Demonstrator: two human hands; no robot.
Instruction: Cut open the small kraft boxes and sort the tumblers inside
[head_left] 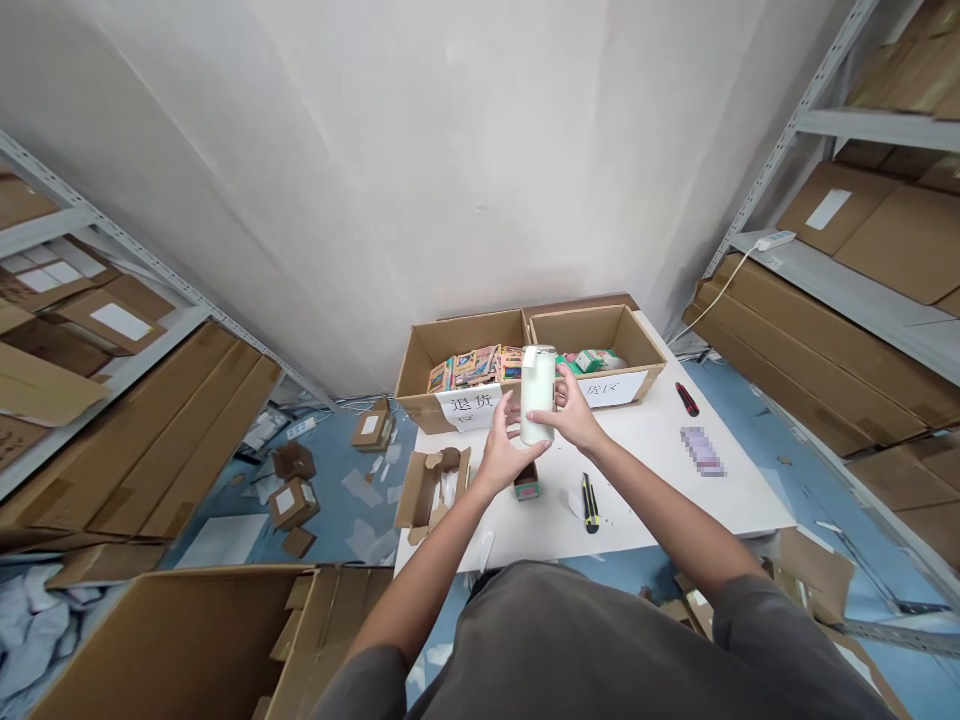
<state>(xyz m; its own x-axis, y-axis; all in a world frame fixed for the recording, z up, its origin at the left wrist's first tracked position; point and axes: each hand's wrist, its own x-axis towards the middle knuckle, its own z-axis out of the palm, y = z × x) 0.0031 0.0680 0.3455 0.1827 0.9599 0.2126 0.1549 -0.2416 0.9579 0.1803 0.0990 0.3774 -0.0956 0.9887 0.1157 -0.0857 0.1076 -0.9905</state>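
View from above onto a white tabletop beside a pale wall. Held upright above it: a pale-green tumbler with a lid at the top. Grip two-handed: right hand closed around the right side, thumb across the front; left hand curved loosely about the lower left, thumb at the base. Just below, a small open green box. To its right, a yellow-and-black box cutter; farther right, a red-and-black box cutter and a pixelated purplish item. Behind, side by side: a left carton of colourful printed packs and a right carton of green-and-white small boxes, both with signs in Chinese characters, partly hidden. At the tabletop's left edge, a torn-open brown box. On either side, a left shelf and right shelf, loaded with cardboard boxes.
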